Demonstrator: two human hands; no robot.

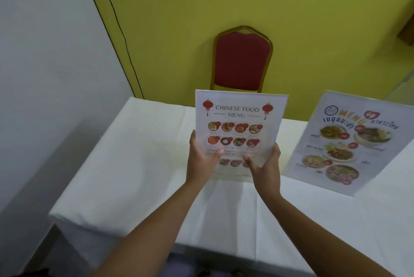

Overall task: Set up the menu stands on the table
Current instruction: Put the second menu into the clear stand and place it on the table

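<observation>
Both hands, left hand and right hand, cover Chinese menu stand's lower text.

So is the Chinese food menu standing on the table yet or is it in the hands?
In the hands. The Chinese food menu is upright, gripped at its lower corners by the left hand and right hand.

Thai menu stand: right edge cut by frame, blurred. Chinese menu stand: lower print too small, partly under thumbs, base hidden behind hands. Chair seat hidden behind table.
</observation>
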